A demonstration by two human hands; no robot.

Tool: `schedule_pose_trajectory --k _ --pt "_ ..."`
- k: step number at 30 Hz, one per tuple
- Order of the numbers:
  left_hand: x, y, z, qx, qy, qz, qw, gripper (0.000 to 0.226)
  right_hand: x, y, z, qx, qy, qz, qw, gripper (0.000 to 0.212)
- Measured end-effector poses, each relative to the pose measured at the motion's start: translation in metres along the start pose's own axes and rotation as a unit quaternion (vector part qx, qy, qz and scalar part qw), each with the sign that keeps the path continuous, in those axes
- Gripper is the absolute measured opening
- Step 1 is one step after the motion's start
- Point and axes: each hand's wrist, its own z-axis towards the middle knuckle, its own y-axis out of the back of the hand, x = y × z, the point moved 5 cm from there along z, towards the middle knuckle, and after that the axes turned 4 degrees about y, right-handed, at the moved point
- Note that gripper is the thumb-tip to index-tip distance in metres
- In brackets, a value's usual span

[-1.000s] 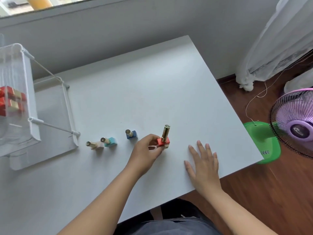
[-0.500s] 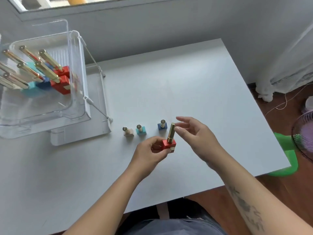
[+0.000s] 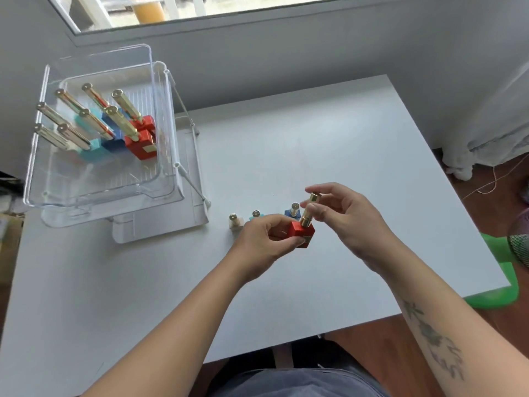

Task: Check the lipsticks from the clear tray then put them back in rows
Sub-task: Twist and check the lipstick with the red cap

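Head view: a red lipstick [image 3: 301, 230] is being held above the white table [image 3: 315, 144], near its front edge. The red square base is being pinched by the left hand [image 3: 264, 245], fingers curled tight around it. The gold cap [image 3: 310, 206] is being gripped between thumb and fingertips of the right hand [image 3: 347, 217], other fingers loosely bent. The lipstick is being held tilted, cap leaning up and right.

Just behind the hands, three lipsticks are being left standing in a row on the table: cream base [image 3: 235, 223], teal base [image 3: 255, 216], blue base [image 3: 292, 211]; the last two are partly hidden by the hands.

At far left, the clear tray [image 3: 160, 179] is being kept on a clear stand [image 3: 160, 224]. Inside it, more gold-capped lipsticks [image 3: 114, 133] are being stored in rows, with cream, teal, blue and red bases, grouped toward the tray's back.
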Motion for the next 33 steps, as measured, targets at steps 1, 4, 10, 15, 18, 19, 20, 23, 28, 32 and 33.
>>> schedule_pose_trajectory --k 1,4,10,15,18,19,20,23,28,32,33 --pt "-0.003 0.001 0.001 -0.002 -0.002 0.002 1.0 0.021 0.002 0.002 0.002 -0.006 0.001 -0.001 1.0 0.018" --pt "-0.009 0.002 0.002 0.002 -0.003 0.006 1.0 0.02 0.007 0.009 0.006 -0.033 0.005 -0.013 0.999 0.016" --pt "-0.017 0.002 0.006 0.001 -0.005 0.013 1.0 0.02 0.013 0.017 0.009 -0.005 0.002 -0.013 1.0 0.035" --pt "-0.021 0.004 0.009 -0.001 0.001 0.015 1.0 0.021 0.02 0.018 0.012 0.017 0.02 0.006 1.0 0.016" --pt "-0.023 0.0 0.009 0.017 0.006 0.01 1.0 0.02 0.021 0.022 0.017 -0.022 0.017 -0.021 0.999 0.012" --pt "-0.023 -0.001 0.009 0.016 0.006 0.01 1.0 0.02 0.021 0.024 0.017 -0.03 0.014 -0.036 0.999 0.018" --pt "-0.024 -0.001 0.01 0.009 0.005 0.014 1.0 0.02 0.02 0.025 0.018 -0.035 0.01 -0.044 0.998 0.023" --pt "-0.025 -0.001 0.011 -0.009 -0.001 0.027 1.0 0.019 0.018 0.029 0.018 -0.015 -0.004 -0.043 0.999 0.036" --pt "-0.031 -0.003 0.011 -0.001 -0.007 0.01 1.0 0.017 0.023 0.028 0.018 0.04 0.016 -0.01 0.999 0.018" --pt "-0.032 -0.007 0.01 0.014 -0.008 0.009 1.0 0.017 0.024 0.03 0.019 -0.008 0.031 -0.031 0.999 0.013" --pt "-0.032 -0.008 0.011 0.015 -0.006 0.008 1.0 0.017 0.023 0.031 0.019 -0.019 0.027 -0.041 0.999 0.018"
